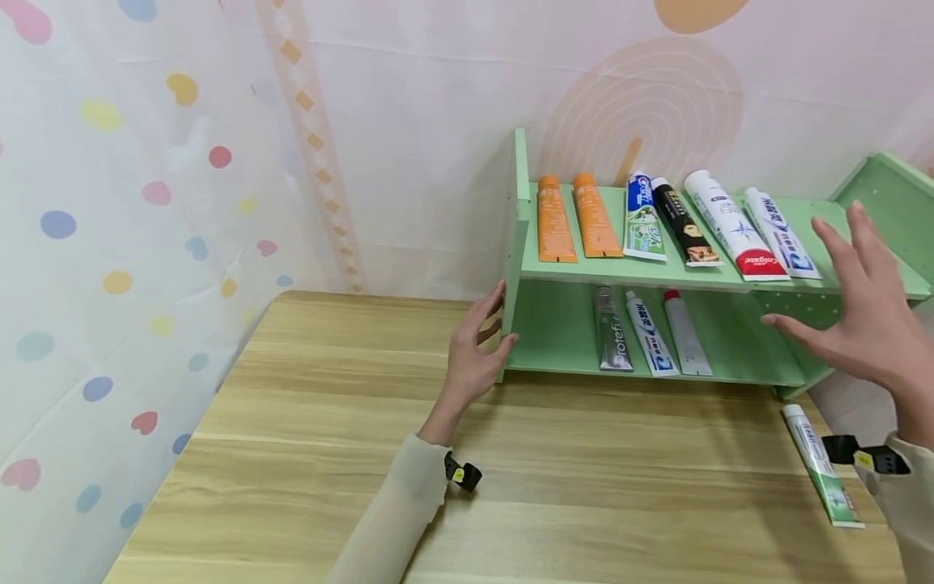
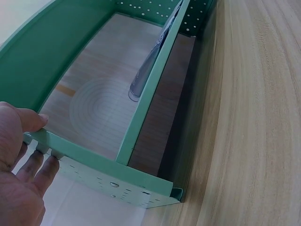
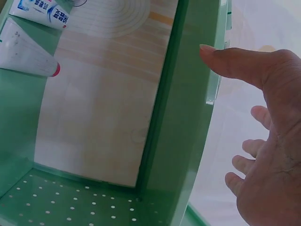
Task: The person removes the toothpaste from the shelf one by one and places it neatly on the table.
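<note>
A green two-tier shelf [image 1: 649, 277] stands against the back of the table. My left hand [image 1: 476, 349] grips its left side panel, thumb on one face and fingers on the outer face, as the left wrist view shows. My right hand [image 1: 868, 300] is spread with nothing in it, in front of the shelf's right part. Two orange tubes [image 1: 556, 223], a blue-green tube [image 1: 644, 217], a black tube [image 1: 684, 223], a white-and-red Colgate tube [image 1: 733, 223] and a blue-white tube [image 1: 782, 234] lie on the upper tier.
Below them lie a silver tube [image 1: 611, 328], another blue-white tube [image 1: 649, 332] and a white tube with a red cap [image 1: 686, 332]. A green-and-white tube [image 1: 820, 466] lies on the wooden table [image 1: 292, 454] by the right sleeve. Patterned cloth [image 1: 409, 146] hangs behind.
</note>
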`<state>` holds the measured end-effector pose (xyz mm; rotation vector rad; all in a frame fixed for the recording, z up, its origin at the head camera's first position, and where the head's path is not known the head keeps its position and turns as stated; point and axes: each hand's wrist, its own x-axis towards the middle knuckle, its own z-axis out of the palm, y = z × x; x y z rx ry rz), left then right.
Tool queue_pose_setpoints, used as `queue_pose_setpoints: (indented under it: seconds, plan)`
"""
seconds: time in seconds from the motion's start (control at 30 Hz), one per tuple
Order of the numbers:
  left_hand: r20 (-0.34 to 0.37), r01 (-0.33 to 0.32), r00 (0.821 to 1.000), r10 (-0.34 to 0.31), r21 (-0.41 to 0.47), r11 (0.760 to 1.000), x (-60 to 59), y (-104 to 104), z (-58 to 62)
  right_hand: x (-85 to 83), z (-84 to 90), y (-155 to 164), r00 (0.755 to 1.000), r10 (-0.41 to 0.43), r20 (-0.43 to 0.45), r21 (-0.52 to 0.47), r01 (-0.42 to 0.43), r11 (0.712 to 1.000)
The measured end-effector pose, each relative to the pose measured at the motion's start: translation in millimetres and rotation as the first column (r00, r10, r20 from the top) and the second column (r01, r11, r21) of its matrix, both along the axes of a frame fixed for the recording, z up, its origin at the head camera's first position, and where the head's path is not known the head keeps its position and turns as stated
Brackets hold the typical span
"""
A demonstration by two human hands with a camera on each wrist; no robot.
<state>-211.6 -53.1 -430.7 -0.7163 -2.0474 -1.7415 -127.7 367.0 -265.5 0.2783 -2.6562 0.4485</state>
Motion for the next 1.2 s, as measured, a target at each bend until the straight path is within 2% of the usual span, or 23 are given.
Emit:
queue_pose_setpoints:
  seconds: [0.3,0.43,0.63,0.97,1.2]
  plan:
    - [0.015,-0.016,1.000,0.016,0.012,1.000,1.6,2,2.6,-25.7,9.8,-1,0.995,0.037,0.097,0.119,-0.048,0.992]
    - [0.007,-0.018,1.000,0.018,0.018,1.000,9.2,4,12.4,-35.8,11.9,0,0.990,0.043,0.138,0.137,-0.062,0.989]
    - [-0.006,-0.005,1.000,0.005,0.024,1.000,21.8,2,28.6,-47.4,11.5,0,0.979,0.080,0.190,0.104,-0.101,0.990]
    - [0.007,0.003,1.000,-0.003,0.029,1.000,21.8,2,28.0,-64.9,10.1,4,0.948,0.111,0.299,0.084,-0.143,0.986]
    - [0.011,0.014,1.000,-0.014,0.035,0.999,21.7,1,28.7,-70.2,10.2,4,0.934,0.086,0.347,0.099,-0.128,0.987]
